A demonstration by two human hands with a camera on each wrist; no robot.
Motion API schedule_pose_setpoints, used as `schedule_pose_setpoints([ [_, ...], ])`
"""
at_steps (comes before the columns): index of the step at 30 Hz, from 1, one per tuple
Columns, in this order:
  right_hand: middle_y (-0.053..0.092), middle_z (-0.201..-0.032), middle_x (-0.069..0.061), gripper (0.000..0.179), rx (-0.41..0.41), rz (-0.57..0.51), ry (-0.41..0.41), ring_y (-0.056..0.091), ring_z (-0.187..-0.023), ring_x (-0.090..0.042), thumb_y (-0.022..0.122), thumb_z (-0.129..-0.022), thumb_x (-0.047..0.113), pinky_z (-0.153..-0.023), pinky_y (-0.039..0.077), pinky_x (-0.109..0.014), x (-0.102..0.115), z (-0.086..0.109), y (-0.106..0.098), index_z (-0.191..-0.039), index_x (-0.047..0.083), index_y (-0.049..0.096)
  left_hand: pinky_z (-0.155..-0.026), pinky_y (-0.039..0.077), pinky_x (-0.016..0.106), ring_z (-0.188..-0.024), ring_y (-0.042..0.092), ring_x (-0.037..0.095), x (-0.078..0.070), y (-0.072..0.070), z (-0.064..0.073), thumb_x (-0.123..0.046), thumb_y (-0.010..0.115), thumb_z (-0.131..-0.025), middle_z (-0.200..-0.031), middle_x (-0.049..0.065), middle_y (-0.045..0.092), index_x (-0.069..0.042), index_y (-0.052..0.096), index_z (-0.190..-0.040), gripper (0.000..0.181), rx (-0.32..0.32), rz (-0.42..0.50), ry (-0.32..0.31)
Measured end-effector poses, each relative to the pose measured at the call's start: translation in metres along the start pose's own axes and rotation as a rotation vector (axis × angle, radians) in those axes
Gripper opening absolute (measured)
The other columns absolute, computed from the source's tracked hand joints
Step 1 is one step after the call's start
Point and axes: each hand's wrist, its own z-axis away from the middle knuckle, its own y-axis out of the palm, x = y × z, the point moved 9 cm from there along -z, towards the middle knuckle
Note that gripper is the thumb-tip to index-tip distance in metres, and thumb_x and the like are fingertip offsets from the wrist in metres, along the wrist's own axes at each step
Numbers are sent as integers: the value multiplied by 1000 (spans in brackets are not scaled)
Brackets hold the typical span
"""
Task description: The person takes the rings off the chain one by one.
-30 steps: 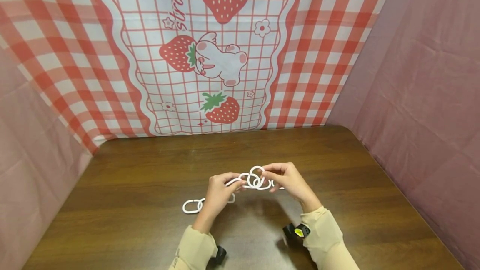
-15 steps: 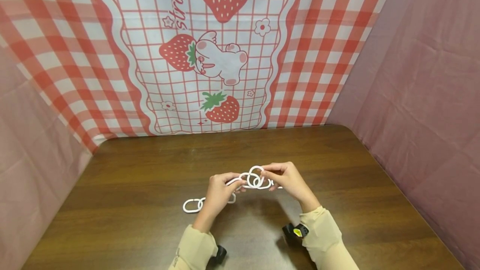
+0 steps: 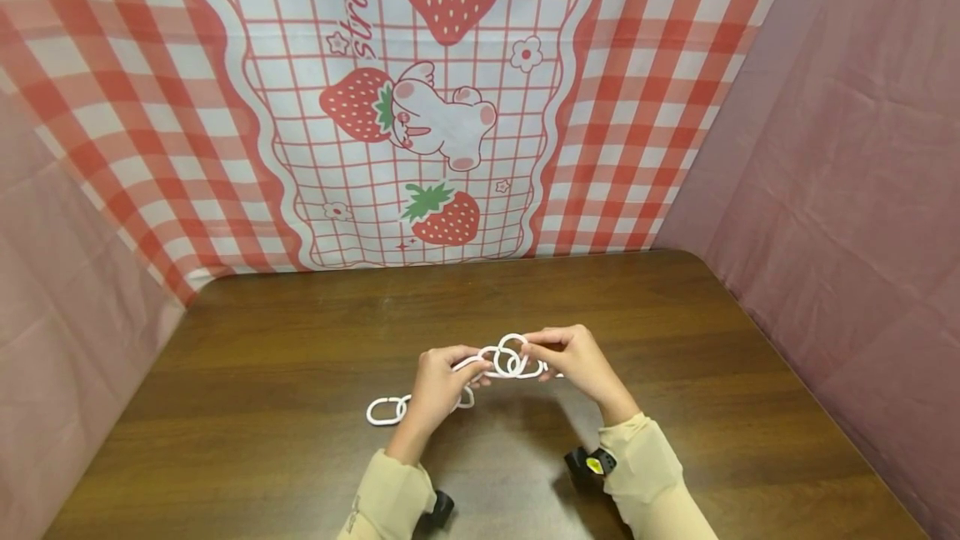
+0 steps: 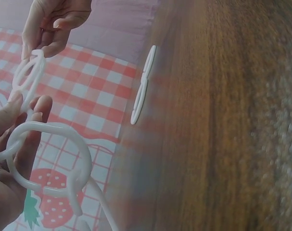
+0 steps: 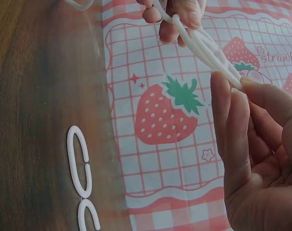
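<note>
White plastic chain links run between both hands, above the middle of the table. With thumb and fingers my left hand [image 3: 438, 382] pinches a chain link; more joined links [image 4: 52, 127] hang from it in the left wrist view. Another link [image 3: 513, 336], standing up and overlapping the ones beside it, is held at its edge by the fingertips of my right hand [image 3: 581, 361]. Seen from the right wrist, the links [image 5: 203, 48] between the hands lie nearly edge-on. Fingers cover parts of the gripped links.
The chain's trailing end [image 3: 384, 423] lies on the brown wooden table [image 3: 262, 357], left of the left hand. Two separate joined links [image 5: 71, 159] rest on the table beyond the right hand. A checked strawberry cloth [image 3: 615, 148] hangs behind; pink cloth [image 3: 847, 190] borders the right side.
Both hands keep their grips and stay almost in place. The link showing just beneath the left hand has shifted slightly to the right.
</note>
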Motion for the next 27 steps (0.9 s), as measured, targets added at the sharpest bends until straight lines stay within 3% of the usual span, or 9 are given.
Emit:
schedule_pose_setpoints([
  [8, 69, -88, -26, 24, 5, 38, 4, 64, -59, -12, 71, -86, 7, -49, 57, -29, -1, 1, 2, -103, -10, 71, -50, 57, 25, -59, 70, 30, 5, -1, 0, -2, 72, -83, -78, 28, 71, 15, 69, -96, 22, -1, 2, -36],
  [16, 69, -90, -29, 25, 7, 1, 14, 63, -60, -4, 70, -87, 7, -49, 58, -31, -3, 0, 2, -104, -12, 70, -51, 57, 23, -63, 71, 38, 7, -3, -1, -3, 72, -83, -80, 27, 71, 15, 69, -97, 23, -12, 1, -56],
  [22, 69, -86, -33, 28, -21, -81, 64, 64, -54, -11, 68, -88, 4, -49, 58, -34, -8, -1, -1, -106, -17, 66, -51, 57, 24, -64, 71, 38, 9, -7, -3, -2, 71, -84, -80, 28, 71, 15, 68, -96, 21, -44, 23, -54],
  [27, 73, -80, -18, 33, -61, -165, 125, 66, -56, -10, 67, -88, 3, -49, 58, -35, -16, -1, -4, -110, -21, 61, -51, 56, 22, -64, 71, 38, 12, -12, -4, -1, 72, -83, -77, 27, 71, 14, 69, -94, 19, -81, 19, -54],
])
